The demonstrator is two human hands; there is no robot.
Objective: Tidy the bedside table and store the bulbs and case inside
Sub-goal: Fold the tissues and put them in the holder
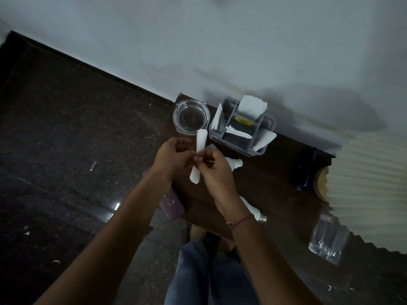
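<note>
Both my hands are raised above the dark wooden bedside table. My left hand and my right hand pinch a rolled white tissue between them, held upright. Two white bulbs lie on the table: one bulb just right of my right hand, another bulb with a metal base near my right wrist. A purple case lies at the table's left edge, partly hidden under my left forearm.
A clear glass ashtray sits at the table's back left corner. Beside it stands a grey caddy stuffed with white tissues. A pleated lampshade, a blue lamp base and a clear plastic bottle occupy the right side. Dark floor lies left.
</note>
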